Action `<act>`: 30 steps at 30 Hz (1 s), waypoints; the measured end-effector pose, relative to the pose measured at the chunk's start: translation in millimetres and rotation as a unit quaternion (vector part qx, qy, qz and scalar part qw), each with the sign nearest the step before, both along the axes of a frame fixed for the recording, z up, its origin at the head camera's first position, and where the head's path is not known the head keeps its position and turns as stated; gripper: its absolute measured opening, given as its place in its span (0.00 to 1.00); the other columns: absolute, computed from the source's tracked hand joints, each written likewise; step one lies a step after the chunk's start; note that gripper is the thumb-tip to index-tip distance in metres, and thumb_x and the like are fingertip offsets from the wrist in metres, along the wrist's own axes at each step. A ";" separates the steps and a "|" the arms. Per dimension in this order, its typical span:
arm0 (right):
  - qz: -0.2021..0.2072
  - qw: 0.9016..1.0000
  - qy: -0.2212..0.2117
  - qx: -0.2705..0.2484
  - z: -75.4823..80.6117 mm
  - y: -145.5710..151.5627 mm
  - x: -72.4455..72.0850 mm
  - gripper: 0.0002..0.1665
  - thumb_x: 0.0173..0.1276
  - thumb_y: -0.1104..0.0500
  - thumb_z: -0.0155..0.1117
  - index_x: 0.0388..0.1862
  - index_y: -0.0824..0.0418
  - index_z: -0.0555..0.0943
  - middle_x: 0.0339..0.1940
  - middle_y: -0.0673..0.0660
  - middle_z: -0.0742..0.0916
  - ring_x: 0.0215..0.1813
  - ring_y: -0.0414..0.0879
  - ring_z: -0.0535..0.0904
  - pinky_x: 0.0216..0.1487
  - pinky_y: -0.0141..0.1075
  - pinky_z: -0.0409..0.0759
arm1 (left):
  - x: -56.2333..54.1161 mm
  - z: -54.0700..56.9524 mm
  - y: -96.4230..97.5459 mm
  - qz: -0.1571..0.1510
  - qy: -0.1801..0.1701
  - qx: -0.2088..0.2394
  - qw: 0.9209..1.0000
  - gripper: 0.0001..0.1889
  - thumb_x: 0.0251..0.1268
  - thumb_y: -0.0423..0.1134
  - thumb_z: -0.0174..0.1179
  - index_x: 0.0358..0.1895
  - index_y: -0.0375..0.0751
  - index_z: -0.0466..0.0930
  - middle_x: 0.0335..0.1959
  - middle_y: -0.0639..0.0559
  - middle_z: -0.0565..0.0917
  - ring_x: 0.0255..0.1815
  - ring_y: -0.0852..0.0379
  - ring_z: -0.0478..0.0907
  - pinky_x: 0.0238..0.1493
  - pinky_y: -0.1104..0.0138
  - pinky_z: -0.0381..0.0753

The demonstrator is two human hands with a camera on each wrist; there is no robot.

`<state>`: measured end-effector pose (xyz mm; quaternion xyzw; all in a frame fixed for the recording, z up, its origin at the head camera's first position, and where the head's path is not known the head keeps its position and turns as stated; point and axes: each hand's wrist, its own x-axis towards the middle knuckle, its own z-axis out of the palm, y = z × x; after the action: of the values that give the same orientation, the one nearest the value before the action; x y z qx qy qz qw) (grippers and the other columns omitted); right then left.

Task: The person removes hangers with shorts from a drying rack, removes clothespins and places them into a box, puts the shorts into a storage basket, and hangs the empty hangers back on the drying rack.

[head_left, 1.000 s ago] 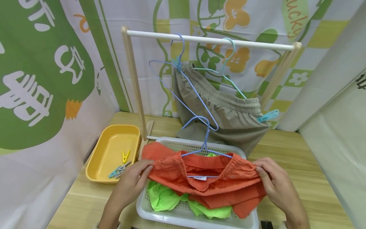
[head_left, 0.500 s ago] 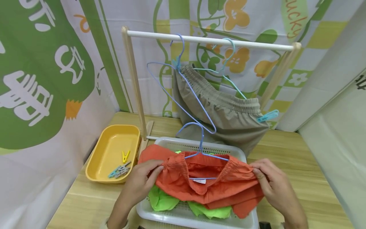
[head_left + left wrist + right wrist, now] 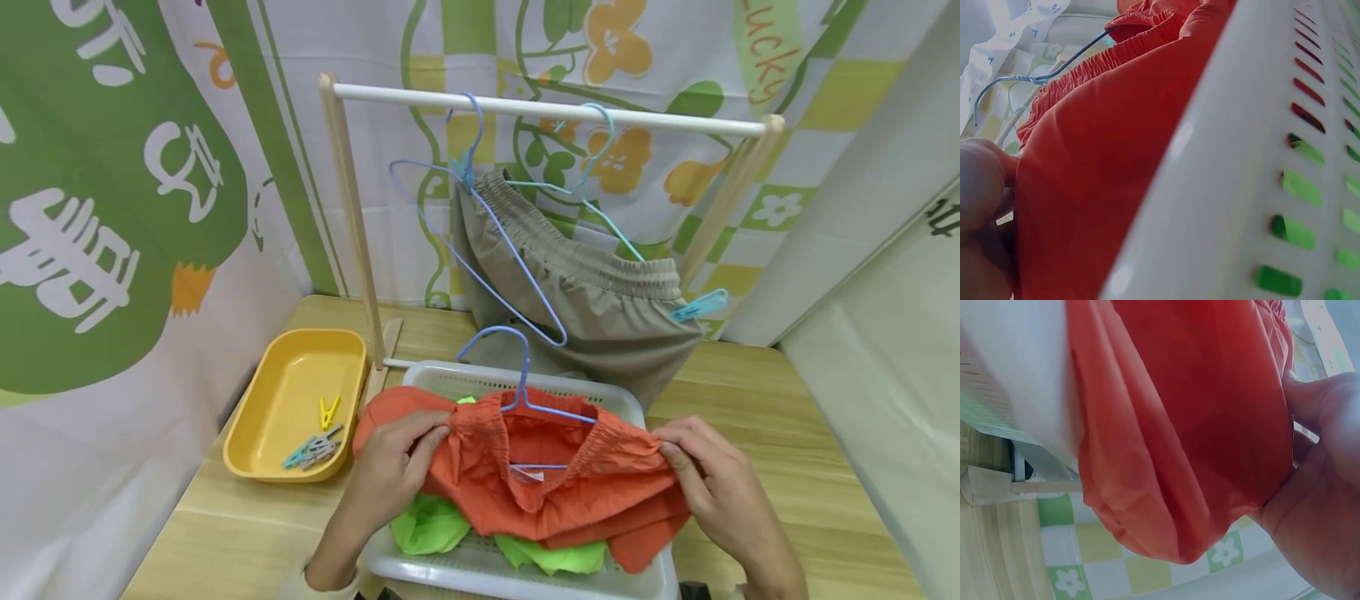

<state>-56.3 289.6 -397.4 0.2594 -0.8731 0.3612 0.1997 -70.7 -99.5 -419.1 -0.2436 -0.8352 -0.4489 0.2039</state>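
Orange-red shorts [image 3: 555, 508] with a gathered elastic waistband are spread between both hands above a pale plastic basket [image 3: 420, 575]. My left hand [image 3: 390, 475] pinches the waistband's left end, and my right hand [image 3: 720, 483] pinches its right end. A blue-violet hanger [image 3: 522, 375] stands in the waist opening, its hook above the fabric and its lower bar showing inside near a white label. The left wrist view shows the shorts' side [image 3: 1097, 169] against the basket wall [image 3: 1210, 187]. In the right wrist view, thumb and fingers [image 3: 1310, 400] hold the cloth's edge.
Bright green cloth [image 3: 427, 525] lies in the basket. Behind stands a rack with a white rail [image 3: 547, 107], bearing an unladen blue hanger [image 3: 517, 242] and grey-brown shorts [image 3: 585, 283] on a turquoise hanger, with a turquoise clip [image 3: 701, 305]. A yellow tray [image 3: 258, 417] holds several clothespins [image 3: 311, 450].
My left hand has moved right and slightly up along with the waistband's left end, narrowing the spread. The hanger in the shorts has shifted left and down; my right hand has hardly moved.
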 end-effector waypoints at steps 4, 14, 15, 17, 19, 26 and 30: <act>0.003 1.000 0.001 0.004 0.2 -0.2 0.9 0.13 0.74 0.73 0.61 0.48 0.60 0.86 0.45 0.48 0.85 0.48 0.42 0.81 0.54 0.22 0.74 | -2.0 1.2 -0.8 0.009 0.028 -0.002 1.000 0.08 0.68 0.28 0.66 0.47 0.39 0.88 0.42 0.53 0.89 0.43 0.58 0.86 0.42 0.61 0.87; -0.019 1.000 0.003 -0.006 -1.3 3.9 6.1 0.22 0.67 0.80 0.63 0.51 0.57 0.86 0.44 0.46 0.86 0.45 0.34 0.80 0.49 0.22 0.74 | -0.3 7.6 -16.7 0.035 0.063 0.002 0.997 0.09 0.67 0.28 0.67 0.45 0.44 0.89 0.42 0.56 0.89 0.42 0.58 0.86 0.42 0.65 0.85; -0.024 1.000 0.004 -0.008 -2.2 5.0 6.9 0.22 0.67 0.80 0.63 0.51 0.58 0.86 0.45 0.46 0.87 0.46 0.33 0.81 0.50 0.21 0.74 | 0.3 8.3 -18.6 0.039 0.061 0.005 0.997 0.09 0.67 0.28 0.68 0.45 0.44 0.89 0.43 0.56 0.89 0.43 0.57 0.86 0.45 0.67 0.84; -0.036 0.999 0.012 -0.019 -4.7 6.8 8.4 0.20 0.67 0.79 0.64 0.51 0.62 0.87 0.46 0.46 0.88 0.47 0.32 0.82 0.51 0.20 0.74 | 1.0 10.0 -21.9 0.047 0.057 0.011 0.997 0.09 0.66 0.29 0.68 0.46 0.45 0.89 0.44 0.55 0.88 0.46 0.54 0.86 0.50 0.70 0.81; -0.054 0.998 0.016 -0.031 -7.1 8.3 9.7 0.17 0.68 0.78 0.65 0.51 0.65 0.87 0.47 0.45 0.88 0.48 0.30 0.82 0.50 0.19 0.75 | 1.1 10.9 -24.3 0.049 0.051 0.024 0.997 0.10 0.66 0.28 0.68 0.46 0.45 0.89 0.45 0.54 0.88 0.47 0.53 0.86 0.53 0.72 0.80; -0.089 0.991 0.050 -0.081 -15.5 16.4 10.2 0.15 0.63 0.81 0.65 0.47 0.73 0.87 0.44 0.40 0.88 0.42 0.26 0.82 0.42 0.17 0.76 | 0.9 11.7 -30.7 0.038 0.036 0.093 0.994 0.14 0.65 0.20 0.65 0.48 0.39 0.89 0.45 0.50 0.89 0.44 0.55 0.86 0.47 0.74 0.81; -0.081 0.991 0.058 -0.092 -18.2 20.2 8.7 0.16 0.61 0.84 0.64 0.45 0.74 0.86 0.45 0.36 0.87 0.42 0.26 0.82 0.43 0.17 0.76 | -0.7 9.6 -31.4 0.045 0.056 0.109 0.991 0.18 0.60 0.15 0.65 0.48 0.38 0.88 0.42 0.50 0.89 0.40 0.57 0.85 0.42 0.76 0.80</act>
<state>-47.6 309.8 -415.5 0.1891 -0.8411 0.4071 0.3019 -71.4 -130.9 -409.5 -0.2068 -0.7786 -0.5136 0.2955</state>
